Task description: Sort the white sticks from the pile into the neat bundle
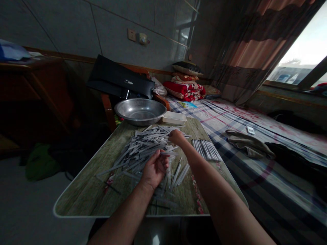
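A loose heap of thin pale sticks covers the middle of a wood-patterned table. My left hand hovers over the near side of the heap, its fingers curled round a few sticks. My right hand reaches further in, fingers closed down on the sticks at the far right of the heap. A neat row of the same sticks lies lined up at the table's right edge, just right of my right forearm.
A metal basin and a white plastic tray stand at the table's far end. A bed with a striped sheet runs along the right, with folded blankets and a crumpled cloth. A dark wooden desk stands at left.
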